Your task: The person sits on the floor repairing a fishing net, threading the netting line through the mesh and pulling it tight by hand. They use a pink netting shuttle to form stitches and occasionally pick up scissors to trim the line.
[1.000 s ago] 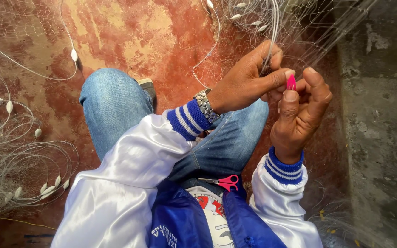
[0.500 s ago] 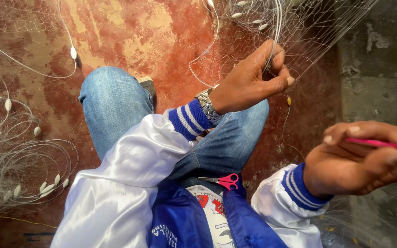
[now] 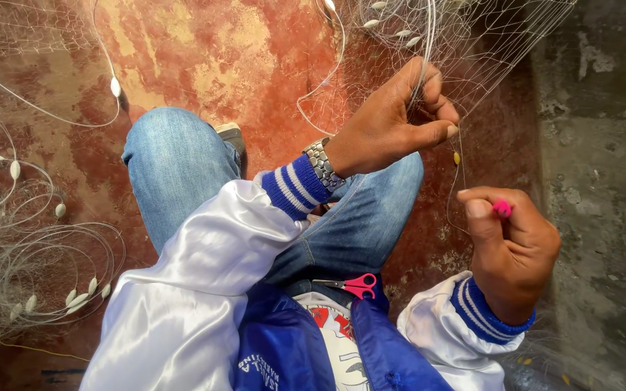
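Mending the fishing net [image 3: 472, 43], we pinch its mesh in our left hand [image 3: 393, 123] above the knee, while our right hand's [image 3: 512, 253] fingers grip the pink netting needle [image 3: 502, 209], which must next thread back through.

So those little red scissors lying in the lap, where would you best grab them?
By the red handle loops of the scissors, coming from above on the person's right side. The loops face that way and lie bare, while the thin blades point left toward the jacket sleeve.

Soft, even daylight, faint shadows, sharp focus throughout, with slight wide-angle bending at the edges.
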